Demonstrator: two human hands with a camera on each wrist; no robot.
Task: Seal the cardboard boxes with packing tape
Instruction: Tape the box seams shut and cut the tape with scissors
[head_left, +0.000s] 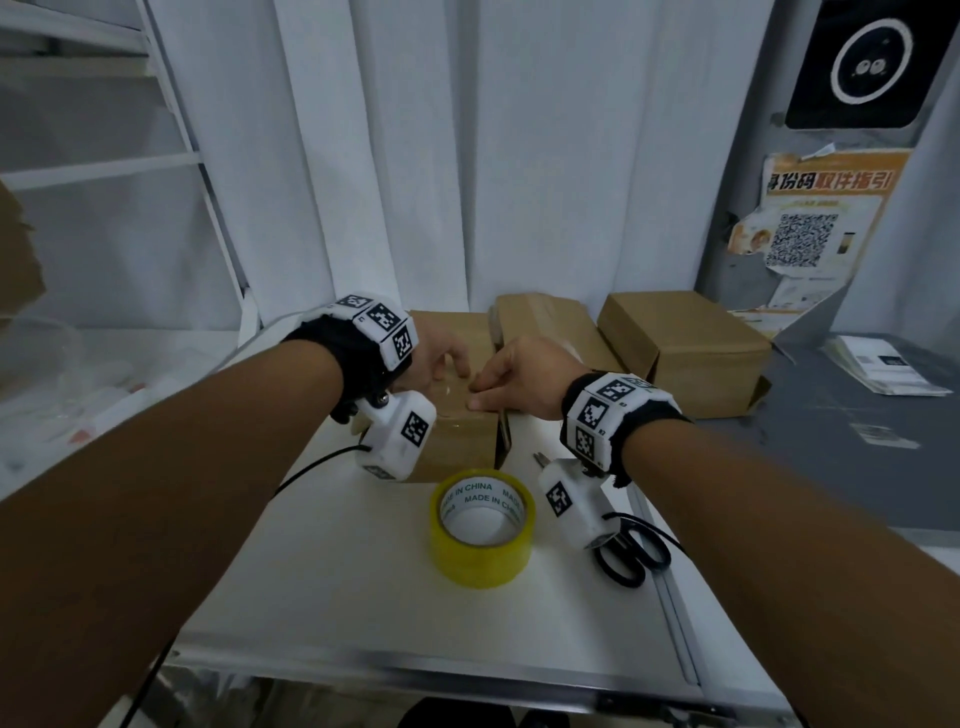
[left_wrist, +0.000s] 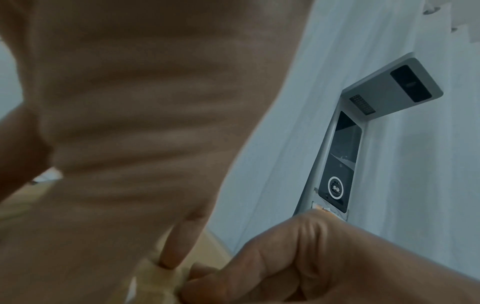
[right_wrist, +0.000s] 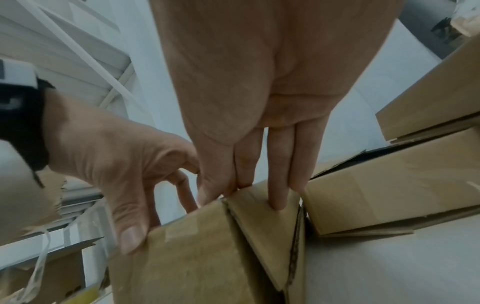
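Hands at work on the nearest cardboard box (head_left: 462, 421), which stands on the white table (head_left: 337, 597) just behind the roll of yellow packing tape (head_left: 482, 527). The left hand (head_left: 441, 364) rests over the top of the box, thumb laid against its near-left edge and fingers bent down onto the lid; whether it grips or merely steadies cannot be told for certain. The right hand (head_left: 514, 376) has its fingers (right_wrist: 279, 185) straight and together, tips pressing the right-hand flap (right_wrist: 262, 216) of the box downward; it clasps nothing. A glossy strip of tape (right_wrist: 182, 232) already lies across part of the top. 2 further boxes (head_left: 691, 348) sit behind and to the right, and scissors (head_left: 631, 553) lie beside the right wrist, partly hidden by the wrist camera.

Step in hand, by judgement: closing and flattening the flaps so the seam lies shut. The right flap appears not yet flush. The next move likely calls for 1 hand to hold the flaps down while the other fetches the roll, draws a length along the seam and presses it flat, with the scissors needed for the cut.
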